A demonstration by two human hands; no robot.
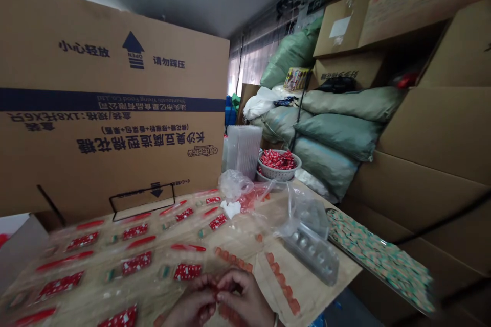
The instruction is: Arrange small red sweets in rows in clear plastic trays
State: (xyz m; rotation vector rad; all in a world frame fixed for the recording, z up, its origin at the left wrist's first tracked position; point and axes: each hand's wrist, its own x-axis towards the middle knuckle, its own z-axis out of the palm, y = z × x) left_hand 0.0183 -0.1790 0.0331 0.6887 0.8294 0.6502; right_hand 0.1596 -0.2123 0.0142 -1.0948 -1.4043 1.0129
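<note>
My left hand (194,302) and my right hand (243,299) meet at the bottom middle, with fingertips pinched together. Between them shows a bit of something reddish, mostly covered by the fingers and too small to name. Beneath my hands, part of an orange strip of small cup-like pieces (229,312) lies on the table. A similar orange strip (233,259) is just beyond my fingers, and another orange strip (283,283) lies to the right. Left of my hands, red patterned packets (187,271) and red slim pieces (187,248) are spread in rows on clear trays.
A large carton (115,163) walls off the back left. Clear plastic trays (312,253) sit on the table's right, beside a tray of green packets (379,255). A grey basket of red packets (279,171) stands behind, near stacked sacks (326,158) and boxes (433,133).
</note>
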